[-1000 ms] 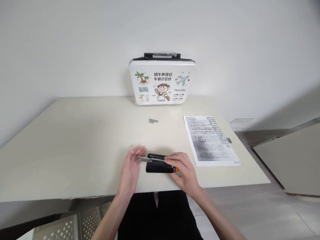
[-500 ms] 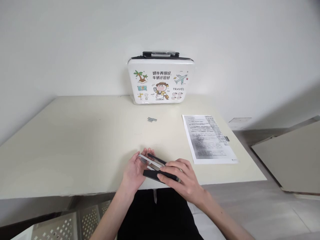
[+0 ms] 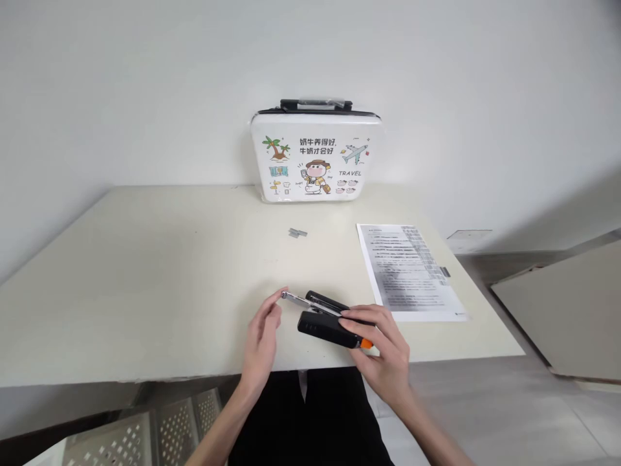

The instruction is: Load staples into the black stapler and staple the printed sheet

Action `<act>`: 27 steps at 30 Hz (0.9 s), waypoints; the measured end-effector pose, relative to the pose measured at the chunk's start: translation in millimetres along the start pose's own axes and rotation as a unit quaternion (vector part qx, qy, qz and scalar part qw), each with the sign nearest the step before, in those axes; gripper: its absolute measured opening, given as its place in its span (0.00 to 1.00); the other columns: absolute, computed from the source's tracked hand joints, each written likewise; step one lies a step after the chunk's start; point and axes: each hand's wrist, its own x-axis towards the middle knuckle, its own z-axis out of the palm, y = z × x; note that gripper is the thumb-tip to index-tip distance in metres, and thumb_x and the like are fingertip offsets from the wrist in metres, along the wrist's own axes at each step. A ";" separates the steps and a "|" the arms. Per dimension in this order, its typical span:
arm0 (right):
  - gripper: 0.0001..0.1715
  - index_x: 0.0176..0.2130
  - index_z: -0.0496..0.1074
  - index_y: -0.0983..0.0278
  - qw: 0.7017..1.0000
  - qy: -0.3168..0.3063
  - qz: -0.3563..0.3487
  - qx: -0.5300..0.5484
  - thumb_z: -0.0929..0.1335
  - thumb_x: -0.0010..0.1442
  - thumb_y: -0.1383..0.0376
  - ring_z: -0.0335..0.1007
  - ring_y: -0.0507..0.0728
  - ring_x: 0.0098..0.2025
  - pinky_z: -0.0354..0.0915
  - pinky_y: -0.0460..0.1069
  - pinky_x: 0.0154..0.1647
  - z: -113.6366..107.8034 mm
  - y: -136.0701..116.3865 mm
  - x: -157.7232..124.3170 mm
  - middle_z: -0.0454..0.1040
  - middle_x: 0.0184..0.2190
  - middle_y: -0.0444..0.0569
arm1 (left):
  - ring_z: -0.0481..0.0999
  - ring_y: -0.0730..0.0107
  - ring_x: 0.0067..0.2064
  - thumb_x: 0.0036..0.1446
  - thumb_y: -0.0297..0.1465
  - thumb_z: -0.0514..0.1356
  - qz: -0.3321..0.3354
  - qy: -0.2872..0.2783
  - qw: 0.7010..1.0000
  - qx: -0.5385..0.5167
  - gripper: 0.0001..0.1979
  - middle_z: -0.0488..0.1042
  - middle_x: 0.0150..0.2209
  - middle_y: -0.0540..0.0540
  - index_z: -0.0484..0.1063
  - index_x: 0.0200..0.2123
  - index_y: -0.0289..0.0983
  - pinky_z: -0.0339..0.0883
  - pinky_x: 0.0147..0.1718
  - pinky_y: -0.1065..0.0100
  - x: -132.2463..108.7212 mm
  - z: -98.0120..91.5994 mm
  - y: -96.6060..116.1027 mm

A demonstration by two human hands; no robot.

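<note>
My right hand [image 3: 383, 343] grips a black stapler [image 3: 327, 329] above the front of the table, its fingers over the rear end by an orange piece [image 3: 367, 343]. The stapler is spread apart, with its silver metal rail [image 3: 303, 301] sticking out to the left between the two black parts. My left hand [image 3: 262, 336] is beside the rail's tip, a fingertip touching that end and the thumb held off it. Its other fingers are mostly hidden. Beyond my hands, a few grey staple strips [image 3: 297, 232] lie on the table.
A white case with cartoon prints [image 3: 315, 155] stands against the wall at the table's [image 3: 145, 278] back. On the right lies a printed sheet [image 3: 412, 272], with a small dark grey piece [image 3: 445, 272] at its right edge. Perforated baskets [image 3: 111, 440] sit below, at the left.
The stapler and my right hand have shifted right, and the stapler has turned, bringing its orange piece into view. My left hand has drawn back from beneath the rail to its tip.
</note>
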 end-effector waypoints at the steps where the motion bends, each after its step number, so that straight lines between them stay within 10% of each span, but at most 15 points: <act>1: 0.33 0.57 0.76 0.53 1.000 0.002 0.011 0.002 0.69 0.61 0.81 0.74 0.64 0.51 0.73 0.62 0.47 1.2 0.7 -0.5 0.79 0.49 0.51 | 0.64 0.67 0.33 0.68 0.40 0.57 0.022 -0.015 0.999 0.040 0.19 0.64 0.31 0.50 0.79 0.57 0.43 0.63 0.37 0.66 -2.0 0.8 -1.1; 7: 0.18 0.52 0.77 0.55 0.995 -0.016 0.102 0.015 0.75 0.64 0.70 0.77 0.62 0.50 0.74 0.58 0.49 18.6 5.8 4.6 0.79 0.48 0.51 | 0.66 0.66 0.35 0.67 0.33 0.57 0.126 -0.115 0.974 0.146 0.19 0.64 0.34 0.50 0.76 0.59 0.43 0.64 0.39 0.65 -5.1 7.9 -12.6; 14: 0.14 0.45 0.79 0.58 0.976 -0.030 0.209 0.049 0.77 0.61 0.57 0.77 0.62 0.51 0.72 0.57 0.53 59.9 41.3 43.7 0.79 0.48 0.52 | 0.62 0.70 0.32 0.60 0.34 0.66 0.003 -0.025 0.997 -0.067 0.20 0.60 0.31 0.53 0.75 0.56 0.42 0.60 0.35 0.69 11.7 -7.6 -14.9; 20: 0.17 0.43 0.78 0.59 0.975 -0.028 0.215 0.054 0.78 0.57 0.55 0.77 0.63 0.48 0.71 0.57 0.53 111.0 77.4 82.2 0.79 0.44 0.51 | 0.56 0.76 0.27 0.58 0.31 0.66 -0.174 -0.023 0.890 -0.420 0.09 0.56 0.28 0.55 0.76 0.42 0.33 0.58 0.26 0.73 31.1 -34.0 -9.1; 27: 0.18 0.44 0.77 0.61 0.980 -0.059 0.188 0.021 0.78 0.57 0.56 0.77 0.63 0.45 0.72 0.58 0.51 165.3 111.8 114.9 0.80 0.44 0.53 | 0.62 0.75 0.27 0.63 0.31 0.61 -0.204 -0.022 0.829 -0.521 0.10 0.63 0.29 0.51 0.77 0.43 0.30 0.63 0.26 0.72 33.5 -40.7 -11.9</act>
